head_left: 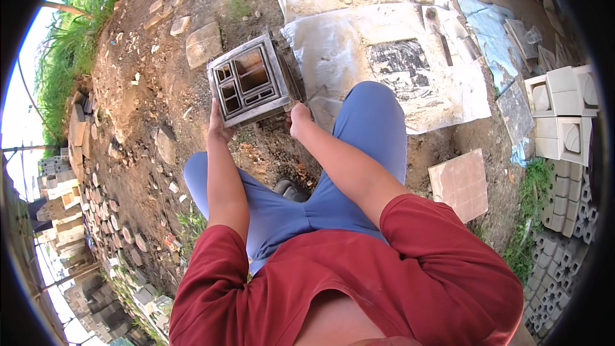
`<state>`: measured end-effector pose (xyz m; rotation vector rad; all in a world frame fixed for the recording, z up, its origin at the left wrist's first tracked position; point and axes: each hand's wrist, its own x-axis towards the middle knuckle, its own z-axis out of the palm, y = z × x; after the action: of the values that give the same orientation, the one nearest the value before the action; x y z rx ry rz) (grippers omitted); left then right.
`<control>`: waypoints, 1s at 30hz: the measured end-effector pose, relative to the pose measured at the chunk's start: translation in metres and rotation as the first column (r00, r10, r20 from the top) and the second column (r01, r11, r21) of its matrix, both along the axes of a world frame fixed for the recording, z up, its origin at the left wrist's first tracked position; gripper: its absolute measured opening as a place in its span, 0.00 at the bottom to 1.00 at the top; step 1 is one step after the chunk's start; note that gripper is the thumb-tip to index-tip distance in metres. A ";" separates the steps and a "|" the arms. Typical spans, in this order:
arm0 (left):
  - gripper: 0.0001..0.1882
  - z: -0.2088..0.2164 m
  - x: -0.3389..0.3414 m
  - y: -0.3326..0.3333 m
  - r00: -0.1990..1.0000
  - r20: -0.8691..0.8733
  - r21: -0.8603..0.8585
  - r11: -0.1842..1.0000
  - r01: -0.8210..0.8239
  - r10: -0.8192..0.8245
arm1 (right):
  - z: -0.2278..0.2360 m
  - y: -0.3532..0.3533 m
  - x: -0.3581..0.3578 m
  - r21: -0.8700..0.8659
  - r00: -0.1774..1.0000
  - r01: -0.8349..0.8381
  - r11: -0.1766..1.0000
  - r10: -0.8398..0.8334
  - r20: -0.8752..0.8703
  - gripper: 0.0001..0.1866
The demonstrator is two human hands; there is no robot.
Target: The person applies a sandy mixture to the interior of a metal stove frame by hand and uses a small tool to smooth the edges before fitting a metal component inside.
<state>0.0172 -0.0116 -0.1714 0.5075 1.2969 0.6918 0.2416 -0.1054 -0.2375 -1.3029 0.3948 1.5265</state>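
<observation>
A square grey frame [277,83] with several rectangular openings, which looks like a block mould, is in front of my knees, its open face tilted up toward me. My left hand [218,123] presses against its left side near the lower corner, fingers stretched along the edge. At the lower right corner my right hand [298,118] is closed round an edge or handle of the mould; its fingertips are mostly hidden. Whether the mould touches the ground cannot be made out.
To the right lie pale plastic sheets [330,54] with a dark square patch [398,67] and some hand tools [442,38]. A square slab [458,184] rests on the soil beside my right knee. Pale blocks [560,112] are stacked far right; a flat stone [204,45] lies beyond the mould.
</observation>
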 end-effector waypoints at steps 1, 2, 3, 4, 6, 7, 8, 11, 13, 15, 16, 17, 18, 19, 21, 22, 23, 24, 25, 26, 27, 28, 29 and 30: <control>0.41 -0.001 -0.003 0.002 1.000 -0.025 -0.005 1.000 -0.007 0.007 | 0.000 0.002 -0.001 -0.007 1.000 0.008 1.000 -0.008 -0.001 0.12; 0.41 -0.002 -0.007 0.004 0.999 -0.050 -0.011 1.000 -0.014 0.013 | 0.000 0.004 -0.003 -0.001 1.000 0.006 1.000 -0.006 -0.003 0.12; 0.41 -0.004 -0.006 0.004 0.999 -0.048 -0.009 1.000 -0.012 0.012 | -0.004 0.005 -0.003 0.002 1.000 0.015 1.000 -0.015 -0.013 0.12; 0.42 -0.006 -0.006 0.004 1.000 -0.026 -0.003 1.000 -0.006 0.006 | -0.007 0.006 -0.003 0.005 0.999 0.025 1.000 -0.025 -0.025 0.12; 0.42 -0.008 -0.005 0.004 1.000 -0.003 0.005 1.000 -0.001 0.001 | -0.011 0.008 -0.001 -0.004 1.000 0.025 1.000 -0.025 -0.003 0.12; 0.42 -0.010 -0.004 0.002 1.000 0.000 0.008 1.000 0.002 -0.002 | -0.012 0.009 0.000 -0.016 1.000 0.024 1.000 -0.024 0.016 0.12; 0.42 -0.011 -0.003 0.001 1.000 0.005 0.012 1.000 0.006 -0.006 | -0.012 0.009 0.000 -0.013 1.000 0.024 1.000 -0.024 0.018 0.12; 0.42 -0.009 -0.003 0.000 1.000 -0.010 0.013 1.000 0.016 -0.016 | -0.014 0.009 0.001 -0.029 0.999 0.038 0.999 -0.039 -0.021 0.12; 0.42 -0.009 -0.004 0.000 1.000 -0.010 0.005 1.000 0.008 -0.008 | -0.013 0.010 0.000 -0.035 1.000 0.012 0.999 -0.012 -0.011 0.12; 0.42 -0.008 -0.005 -0.002 1.000 -0.030 -0.008 1.000 0.001 -0.001 | -0.013 0.012 -0.002 -0.047 1.000 0.021 0.999 -0.022 -0.011 0.12; 0.42 -0.007 -0.006 -0.003 1.000 -0.031 -0.008 1.000 -0.001 0.001 | -0.013 0.012 -0.003 -0.060 0.999 0.032 0.998 -0.033 -0.012 0.12; 0.41 -0.007 -0.006 -0.003 1.000 -0.018 0.002 1.000 -0.016 0.016 | -0.014 0.014 -0.004 -0.060 0.999 0.029 0.998 -0.030 -0.012 0.12; 0.41 -0.006 -0.003 -0.004 1.000 -0.001 0.009 1.000 -0.027 0.027 | -0.018 0.016 -0.002 -0.053 1.000 0.031 0.998 -0.031 0.002 0.12; 0.41 -0.006 0.001 -0.005 1.000 0.002 0.007 1.000 -0.025 0.025 | -0.023 0.017 0.000 -0.047 0.999 0.032 0.998 -0.031 0.016 0.12; 0.40 -0.006 0.007 -0.006 0.998 0.056 0.018 1.000 -0.023 0.022 | -0.032 0.018 0.003 -0.034 0.999 0.034 0.999 -0.033 0.021 0.12; 0.40 -0.006 0.010 -0.007 0.998 0.060 0.017 1.000 -0.022 0.021 | -0.036 0.018 0.004 -0.020 0.999 0.035 0.999 -0.035 0.023 0.12; 0.40 -0.007 0.014 -0.008 0.996 0.087 0.014 0.999 -0.034 0.033 | -0.040 0.018 0.006 -0.022 0.999 0.038 0.999 -0.037 0.028 0.12; 0.39 -0.007 0.007 -0.007 0.993 0.105 0.018 0.998 -0.055 0.053 | -0.038 0.019 0.002 -0.025 0.999 0.026 0.999 -0.024 0.047 0.12; 0.39 -0.008 0.003 -0.005 0.993 0.102 0.023 0.998 -0.061 0.058 | -0.036 0.021 -0.002 -0.029 0.998 0.015 0.999 -0.013 0.068 0.13; 0.39 -0.009 -0.001 -0.003 0.989 0.132 0.038 0.997 -0.072 0.067 | -0.033 0.021 -0.004 -0.024 0.998 0.010 1.000 -0.008 0.065 0.13; 0.39 -0.010 0.002 -0.004 0.983 0.167 0.046 0.996 -0.080 0.071 | -0.035 0.020 -0.001 -0.021 0.998 -0.006 1.000 0.007 0.059 0.13; 0.39 -0.011 0.003 -0.004 0.983 0.171 0.044 0.996 -0.080 0.072 | -0.036 0.019 0.003 -0.018 0.998 -0.021 1.000 0.022 0.053 0.13; 0.40 -0.011 0.006 -0.004 0.989 0.115 0.011 0.996 -0.092 0.090 | -0.036 0.019 0.006 -0.020 0.998 -0.021 1.000 0.022 0.059 0.13; 0.40 -0.010 0.006 -0.005 0.992 0.058 -0.018 0.994 -0.108 0.109 | -0.035 0.018 0.008 -0.001 0.999 -0.030 1.000 0.030 0.044 0.13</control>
<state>0.0235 -0.0168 -0.1815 0.4038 1.2806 0.7817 0.2499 -0.0877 -0.2725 -1.3458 0.3487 1.5199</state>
